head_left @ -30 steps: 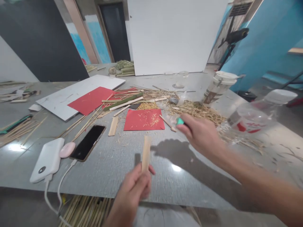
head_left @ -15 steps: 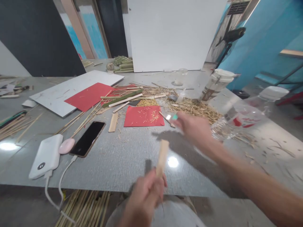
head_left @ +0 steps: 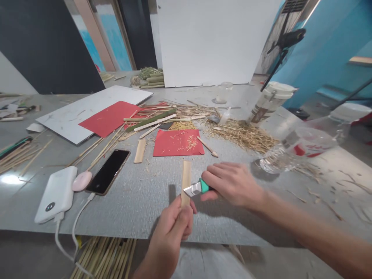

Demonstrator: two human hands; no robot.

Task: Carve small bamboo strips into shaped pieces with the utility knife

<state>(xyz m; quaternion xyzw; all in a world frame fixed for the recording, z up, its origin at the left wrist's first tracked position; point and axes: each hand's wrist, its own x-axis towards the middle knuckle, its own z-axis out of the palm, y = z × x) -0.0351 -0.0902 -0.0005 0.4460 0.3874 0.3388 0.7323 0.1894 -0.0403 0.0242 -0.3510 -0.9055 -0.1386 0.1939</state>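
My left hand [head_left: 176,224] is closed around the lower end of a flat bamboo strip [head_left: 186,175], which points up and away from me near the table's front edge. My right hand [head_left: 229,184] grips a utility knife [head_left: 205,186] with a green front and a metal blade. The blade tip lies at the strip's face, just above my left fingers; whether it cuts in, I cannot tell. Beyond the hands lies a red sheet [head_left: 171,145] with pale shavings on it. A thin stick with a pointed tip [head_left: 214,153] rests at its right edge.
To the left are a phone [head_left: 109,171], a white power bank [head_left: 56,193] with cables and a short bamboo piece [head_left: 140,151]. Straw [head_left: 244,135], a plastic bottle [head_left: 302,143] and a lidded jar [head_left: 269,101] stand right. Bamboo sticks [head_left: 165,120] lie behind the red sheet.
My right hand has come left and toward me, bringing the knife to the bamboo strip. My left hand has shifted slightly left with the strip, now more upright in view.
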